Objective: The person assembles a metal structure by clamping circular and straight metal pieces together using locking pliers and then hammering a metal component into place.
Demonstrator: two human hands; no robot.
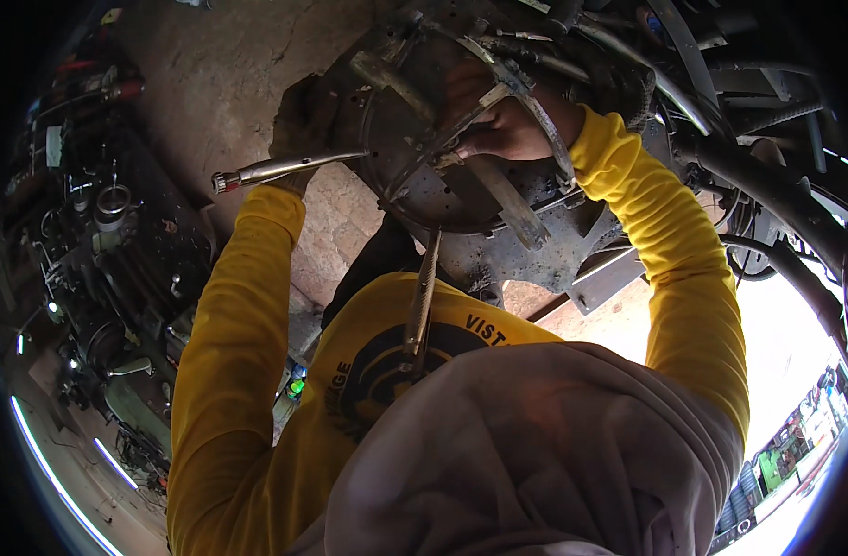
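Observation:
A dark round metal plate [387, 176] with small holes lies in front of me, with flat bars and a curved metal strap [549, 134] over it. My right hand [512, 125] reaches in behind the strap, fingers curled closed near a small fitting. What they hold is hidden. At the plate's left edge is my left hand [299, 125], in deep shadow, its fingers not distinguishable. A shiny metal rod [290, 167] with a red ring at its end crosses in front of that wrist. Another ridged metal rod [424, 287] points from the plate toward my body.
Dark pipes and bars [758, 185] crowd the right side. Machinery [109, 269] with metal parts stands along the left. Brown floor [229, 65] shows beyond the plate. A flat steel piece [572, 246] with cut-out edges lies below the plate.

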